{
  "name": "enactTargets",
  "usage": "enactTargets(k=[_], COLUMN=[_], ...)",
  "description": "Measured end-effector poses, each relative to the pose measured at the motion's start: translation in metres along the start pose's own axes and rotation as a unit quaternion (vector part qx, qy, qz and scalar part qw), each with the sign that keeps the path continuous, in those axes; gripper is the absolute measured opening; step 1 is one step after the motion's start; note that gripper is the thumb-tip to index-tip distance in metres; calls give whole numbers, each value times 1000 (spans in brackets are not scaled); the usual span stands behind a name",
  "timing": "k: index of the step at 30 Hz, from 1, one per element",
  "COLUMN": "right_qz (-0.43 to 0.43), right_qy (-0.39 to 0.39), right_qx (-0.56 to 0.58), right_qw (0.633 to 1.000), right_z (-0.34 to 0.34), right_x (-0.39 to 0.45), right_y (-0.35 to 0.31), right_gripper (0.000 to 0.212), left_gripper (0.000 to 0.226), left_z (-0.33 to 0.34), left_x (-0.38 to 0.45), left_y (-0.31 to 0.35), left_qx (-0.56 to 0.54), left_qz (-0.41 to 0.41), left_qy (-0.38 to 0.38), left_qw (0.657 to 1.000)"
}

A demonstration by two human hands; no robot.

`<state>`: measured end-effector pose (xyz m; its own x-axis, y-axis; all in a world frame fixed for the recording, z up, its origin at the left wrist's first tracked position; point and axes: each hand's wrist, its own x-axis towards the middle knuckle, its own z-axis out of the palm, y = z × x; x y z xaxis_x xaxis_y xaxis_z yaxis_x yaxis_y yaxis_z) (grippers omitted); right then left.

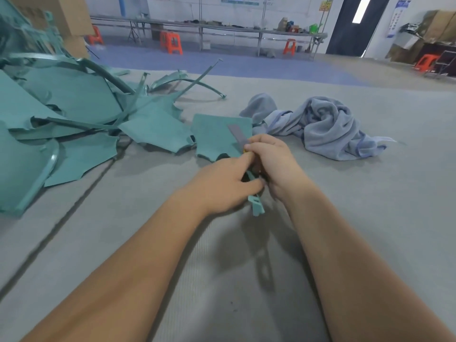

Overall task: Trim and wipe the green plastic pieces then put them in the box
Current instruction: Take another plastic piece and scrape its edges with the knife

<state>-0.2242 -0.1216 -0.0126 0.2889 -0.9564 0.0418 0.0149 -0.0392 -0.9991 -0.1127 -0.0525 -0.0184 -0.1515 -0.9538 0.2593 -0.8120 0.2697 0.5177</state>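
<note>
The small green plastic piece (255, 206) sits between the two hands, and its lower end sticks out just below them. The left hand (222, 183) pinches it with curled fingers. The right hand (274, 161) is curled around a utility knife (238, 135), whose grey blade points up and away from the knuckles.

The piece looks light, thin and rather stiff, probably a little smooth, so I think it is better to pinch it close to the cut and keep the fingers behind the blade. It could flex or slip under the knife.

Just beyond the hands lies a flat green sheet (217, 137), and far to the left of the left hand is a heap of green offcuts (74, 114). The blue-grey cloth (325, 127) for wiping lies beyond the right hand, near. I cannot see the box. Nothing blocks the way to the cloth.
</note>
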Motion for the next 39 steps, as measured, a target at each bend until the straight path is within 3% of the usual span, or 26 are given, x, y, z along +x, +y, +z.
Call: enactTargets(k=[2,4,8,11,14,16,18,19,22,24,28,31,36,39], right_qz=[-6,-13,-16,-14,-21,-30,-36,-35,-32,-31,-35,-43,-40,-41], right_qy=[41,32,-19,9,39,65,82,91,107,104,70,3,-23,-12], right_qx=[-15,-24,19,8,9,12,28,45,111,146,221,299,391,387], right_qw=[999,999,1000,1000,999,997,996,994,988,983,972,953,919,921], right_z=[-2,-5,-8,-8,-8,-10,-15,-17,-25,-26,-24,-24,-30,-31], right_x=[3,4,2,4,6,8,8,8,7,7,5,-1,-1,8], right_y=[2,3,4,9,11,11,9,8,4,2,-2,-5,-3,-2], right_gripper=[25,24,24,21,21,30,36,36,26,15,16,16,9,14], left_gripper=[29,31,31,28,17,12,26,39,69,60,41,42,43,42], left_z=[-3,-4,1,3,-3,-11,-23,-28,-36,-32,-24,-22,-29,-33], left_x=[0,-1,-2,-3,-1,0,-1,-3,-11,-9,7,22,56,88], left_y=[-1,-2,0,1,-7,-19,-36,-46,-68,-77,-68,-60,-56,-61], left_qx=[-53,-80,18,-24,-68,9,107,150,204,220,281,291,206,65], left_qz=[-6,-4,55,37,-69,-139,-202,-233,-316,-330,-335,-331,-325,-329], left_qy=[10,24,23,17,106,210,315,330,169,97,110,107,141,190], left_qw=[999,996,998,999,990,968,921,902,911,913,892,891,912,923])
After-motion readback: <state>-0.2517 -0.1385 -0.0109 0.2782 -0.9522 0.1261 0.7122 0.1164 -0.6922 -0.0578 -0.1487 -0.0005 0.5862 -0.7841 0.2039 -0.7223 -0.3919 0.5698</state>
